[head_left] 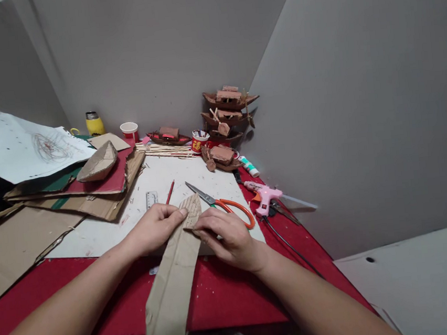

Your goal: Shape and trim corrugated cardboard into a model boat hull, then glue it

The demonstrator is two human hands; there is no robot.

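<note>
A long strip of cardboard [175, 285] slants from the near edge of the table up to both hands, its far end showing bare corrugated ridges. My left hand [160, 226] pinches that end from the left, thumb on top. From the right, the bent fingers of my right hand [228, 235] grip a torn flap of its surface layer. Orange-handled scissors [227, 205] lie just beyond my right hand, blades pointing away to the left. Beside them are a red pencil [170, 192] and a small clear ruler [151, 198].
Stacked cardboard sheets [109, 207] with a small cardboard hull [98, 162] on top fill the left. Brown model boats [228, 114], thin sticks [166, 151] and paper cups [130, 130] stand at the back. A pink glue gun [265, 196] lies right, its cord trailing nearer.
</note>
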